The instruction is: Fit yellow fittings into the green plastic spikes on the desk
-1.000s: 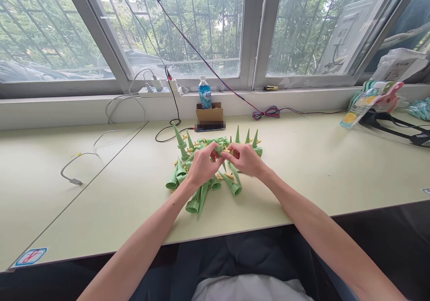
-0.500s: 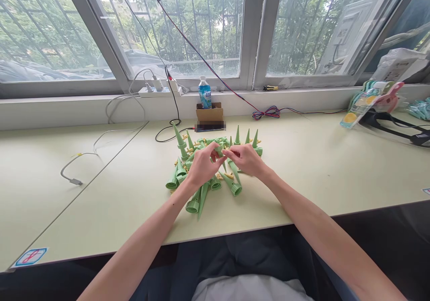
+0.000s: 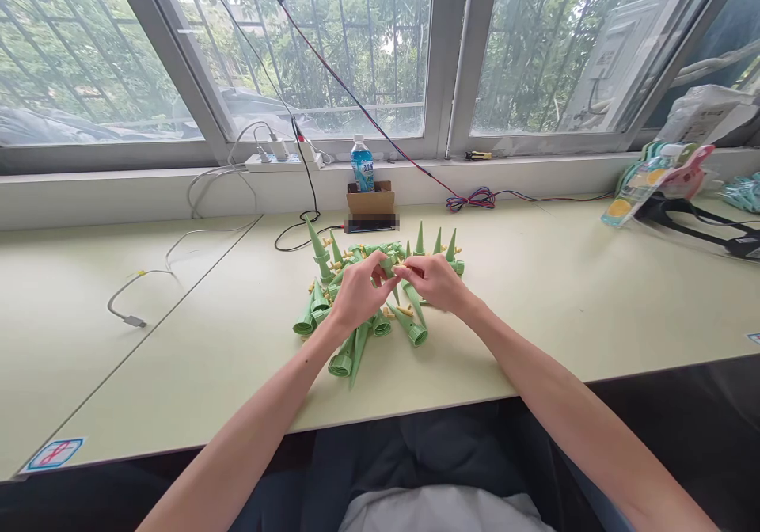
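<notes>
My left hand (image 3: pixel 359 293) is closed around a green plastic watering spike (image 3: pixel 388 264), whose wide threaded end is up and tip points down. Opposite it, my right hand (image 3: pixel 438 280) pinches at the side of that spike, where a bit of yellow shows; the fingertips mostly hide this small piece, seemingly a yellow valve. Below and around both hands lies a heap of similar spikes. One spike (image 3: pixel 409 326) rests on its side in front, another (image 3: pixel 341 362) lies nearer me. Several stand tip up at the back, including one upright spike (image 3: pixel 419 239). Small yellow valves (image 3: pixel 405 310) are scattered among them.
Behind the heap are a small cardboard box (image 3: pixel 371 202), a blue-labelled bottle (image 3: pixel 362 166) and a dark phone-like device. A grey cable (image 3: pixel 142 273) crosses the table at left. A coiled red-and-blue wire (image 3: pixel 472 199) lies by the sill; a clear bottle (image 3: pixel 632 191) is at right.
</notes>
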Available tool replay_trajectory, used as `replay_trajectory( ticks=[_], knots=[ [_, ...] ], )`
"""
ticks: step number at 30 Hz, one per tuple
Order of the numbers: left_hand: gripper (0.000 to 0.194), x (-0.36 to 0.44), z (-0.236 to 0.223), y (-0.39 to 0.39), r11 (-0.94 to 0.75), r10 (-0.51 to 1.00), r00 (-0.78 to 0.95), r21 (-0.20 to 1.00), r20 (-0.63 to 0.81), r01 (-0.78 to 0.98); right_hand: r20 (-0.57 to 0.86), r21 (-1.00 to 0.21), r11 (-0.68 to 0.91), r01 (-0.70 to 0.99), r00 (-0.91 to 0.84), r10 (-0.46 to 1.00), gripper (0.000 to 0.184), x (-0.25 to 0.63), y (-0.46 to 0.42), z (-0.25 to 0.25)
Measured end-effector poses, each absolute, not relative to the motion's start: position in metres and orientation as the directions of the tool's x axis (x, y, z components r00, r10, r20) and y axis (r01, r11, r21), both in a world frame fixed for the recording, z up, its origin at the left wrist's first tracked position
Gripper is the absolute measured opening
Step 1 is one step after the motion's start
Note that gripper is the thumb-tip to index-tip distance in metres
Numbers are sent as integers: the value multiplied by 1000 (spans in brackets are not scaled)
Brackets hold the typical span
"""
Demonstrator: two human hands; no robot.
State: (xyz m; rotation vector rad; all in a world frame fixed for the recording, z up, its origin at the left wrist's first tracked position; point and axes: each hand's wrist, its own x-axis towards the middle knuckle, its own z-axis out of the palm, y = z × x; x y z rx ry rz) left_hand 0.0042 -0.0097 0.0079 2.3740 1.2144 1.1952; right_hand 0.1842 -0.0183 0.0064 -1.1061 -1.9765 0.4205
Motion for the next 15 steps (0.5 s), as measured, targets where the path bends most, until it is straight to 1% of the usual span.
replay_trajectory(
  ticks=[5, 10, 13, 15],
  knots=[
    [27, 4, 7, -10, -636, 755, 326, 518, 569, 572, 482, -628, 548, 552, -277, 831, 53, 184, -19, 9],
    [25, 4, 8, -10, -638, 755, 329, 523, 567, 565, 468, -621, 534, 573, -276, 840, 55, 184, -20, 10],
    [24, 4, 8, -10, -637, 756, 329, 519, 566, 569, 478, -601, 533, 595, -267, 837, 52, 184, -20, 9],
    [23, 4, 8, -10, -637, 754, 328, 513, 568, 575, 487, -588, 535, 607, -262, 833, 47, 183, -21, 8]
  ],
)
